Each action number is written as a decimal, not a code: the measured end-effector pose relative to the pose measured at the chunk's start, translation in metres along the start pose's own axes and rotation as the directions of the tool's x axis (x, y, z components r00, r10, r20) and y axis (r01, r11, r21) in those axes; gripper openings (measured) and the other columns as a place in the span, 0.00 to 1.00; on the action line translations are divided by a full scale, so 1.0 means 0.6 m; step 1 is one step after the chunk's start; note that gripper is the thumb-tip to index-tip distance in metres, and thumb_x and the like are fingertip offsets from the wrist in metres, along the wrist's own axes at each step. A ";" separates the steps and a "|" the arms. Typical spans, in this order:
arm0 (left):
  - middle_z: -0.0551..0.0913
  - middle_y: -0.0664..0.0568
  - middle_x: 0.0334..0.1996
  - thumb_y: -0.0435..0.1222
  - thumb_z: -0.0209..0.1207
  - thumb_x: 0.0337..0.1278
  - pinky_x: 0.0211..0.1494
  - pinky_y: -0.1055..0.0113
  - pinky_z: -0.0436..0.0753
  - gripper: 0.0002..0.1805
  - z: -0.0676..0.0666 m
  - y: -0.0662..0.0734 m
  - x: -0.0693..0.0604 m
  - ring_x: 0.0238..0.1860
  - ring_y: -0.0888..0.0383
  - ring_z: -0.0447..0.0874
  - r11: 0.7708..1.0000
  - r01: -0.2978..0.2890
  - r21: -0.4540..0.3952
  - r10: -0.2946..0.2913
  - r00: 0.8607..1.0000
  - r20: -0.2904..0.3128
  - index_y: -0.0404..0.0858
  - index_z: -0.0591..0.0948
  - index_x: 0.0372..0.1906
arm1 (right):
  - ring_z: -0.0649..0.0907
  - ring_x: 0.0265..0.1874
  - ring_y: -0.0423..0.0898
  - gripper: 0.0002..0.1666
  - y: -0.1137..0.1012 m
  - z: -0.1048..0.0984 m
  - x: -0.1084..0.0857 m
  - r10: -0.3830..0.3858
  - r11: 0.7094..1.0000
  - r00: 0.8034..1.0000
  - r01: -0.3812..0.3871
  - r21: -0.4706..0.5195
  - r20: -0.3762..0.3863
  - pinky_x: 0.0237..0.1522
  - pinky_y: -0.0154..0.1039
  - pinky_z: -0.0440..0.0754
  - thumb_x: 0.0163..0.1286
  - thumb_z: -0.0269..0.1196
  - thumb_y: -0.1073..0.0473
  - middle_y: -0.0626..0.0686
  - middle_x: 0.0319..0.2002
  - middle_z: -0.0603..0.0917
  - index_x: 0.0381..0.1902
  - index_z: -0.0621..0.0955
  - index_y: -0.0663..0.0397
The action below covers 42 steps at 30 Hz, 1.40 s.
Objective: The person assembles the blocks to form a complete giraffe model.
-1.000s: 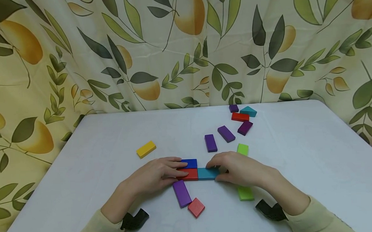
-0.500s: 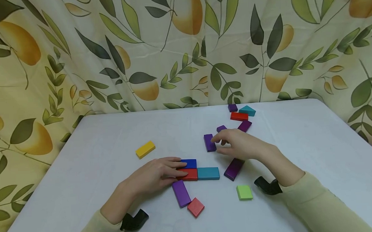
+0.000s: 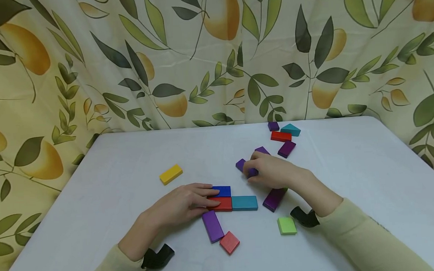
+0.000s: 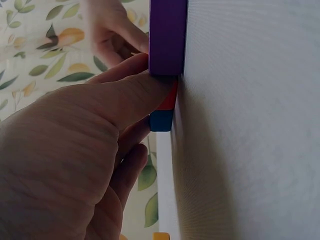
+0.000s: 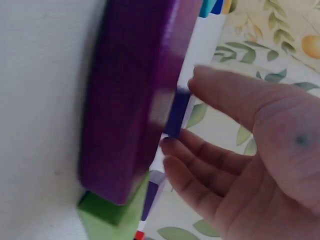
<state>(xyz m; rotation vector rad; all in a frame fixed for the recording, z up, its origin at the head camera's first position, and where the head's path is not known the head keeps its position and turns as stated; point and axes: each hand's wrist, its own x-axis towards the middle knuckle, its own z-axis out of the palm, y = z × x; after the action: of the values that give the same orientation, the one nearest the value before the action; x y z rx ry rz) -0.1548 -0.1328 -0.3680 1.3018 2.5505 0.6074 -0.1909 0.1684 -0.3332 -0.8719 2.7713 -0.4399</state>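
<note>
My left hand (image 3: 181,204) rests with relaxed fingers on the blue block (image 3: 223,191) and the red block (image 3: 223,204), which lie side by side. A teal block (image 3: 244,203) touches the red one's right end. Behind them, my right hand (image 3: 273,170) pinches a purple block (image 3: 241,164) between thumb and fingers; the same block (image 5: 178,114) shows between the fingertips in the right wrist view. A larger purple block (image 3: 213,226) lies by my left thumb, in the left wrist view (image 4: 168,37) too.
A dark purple block (image 3: 274,199) lies below my right hand, over a green piece. Nearer are a light green square (image 3: 286,226) and a pink-red square (image 3: 229,242). A yellow block (image 3: 171,174) lies back left. Several blocks, one a teal triangle (image 3: 290,129), lie back right.
My right hand has gone from the teal block back to the purple block, which is now turned askew. The dark purple block it covered has come into view. My left hand stays put.
</note>
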 end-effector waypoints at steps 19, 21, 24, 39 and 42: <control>0.75 0.58 0.68 0.31 0.65 0.66 0.70 0.59 0.70 0.22 -0.002 0.004 0.002 0.73 0.57 0.64 0.999 0.009 -0.045 -0.009 1.000 -0.006 0.47 0.83 0.63 | 0.83 0.52 0.51 0.15 -0.009 0.018 -0.047 -0.094 0.978 0.995 0.097 0.185 -0.022 0.55 0.50 0.82 0.69 0.67 0.66 0.49 0.50 0.85 0.53 0.84 0.54; 0.74 0.59 0.68 0.32 0.64 0.66 0.70 0.59 0.70 0.22 -0.002 0.003 0.002 0.73 0.57 0.64 0.998 0.019 -0.062 -0.019 1.000 -0.004 0.48 0.83 0.63 | 0.82 0.53 0.51 0.15 -0.010 0.018 -0.050 -0.116 0.978 0.993 0.117 0.175 -0.014 0.56 0.51 0.82 0.70 0.66 0.63 0.50 0.51 0.84 0.54 0.84 0.55; 0.73 0.62 0.69 0.32 0.64 0.66 0.69 0.60 0.71 0.22 -0.001 0.002 0.000 0.73 0.59 0.63 0.995 0.045 -0.085 -0.044 0.999 0.007 0.50 0.83 0.63 | 0.80 0.57 0.53 0.19 -0.012 0.018 -0.056 -0.129 0.978 0.992 0.127 0.164 0.004 0.59 0.54 0.79 0.70 0.67 0.59 0.52 0.57 0.82 0.57 0.83 0.55; 0.72 0.62 0.70 0.32 0.62 0.68 0.70 0.59 0.70 0.22 0.000 -0.003 -0.004 0.74 0.59 0.62 0.993 0.048 -0.111 -0.048 0.999 0.009 0.51 0.82 0.64 | 0.74 0.62 0.55 0.37 -0.024 0.028 -0.060 -0.067 0.985 0.995 0.054 0.163 0.072 0.60 0.54 0.78 0.61 0.75 0.55 0.52 0.63 0.77 0.67 0.76 0.52; 0.72 0.63 0.69 0.32 0.62 0.68 0.70 0.59 0.70 0.22 0.000 -0.003 -0.003 0.73 0.60 0.62 0.992 0.058 -0.114 -0.057 0.998 0.012 0.51 0.82 0.64 | 0.74 0.63 0.55 0.36 -0.026 0.028 -0.060 -0.072 0.985 0.995 0.059 0.161 0.073 0.60 0.54 0.78 0.62 0.74 0.56 0.53 0.64 0.77 0.67 0.76 0.53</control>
<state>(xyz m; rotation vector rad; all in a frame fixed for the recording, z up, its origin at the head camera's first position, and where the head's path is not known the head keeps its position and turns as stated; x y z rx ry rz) -0.1550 -0.1349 -0.3690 1.1864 2.4970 0.7229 -0.1491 0.1737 -0.3403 -0.9235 2.6008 -0.6153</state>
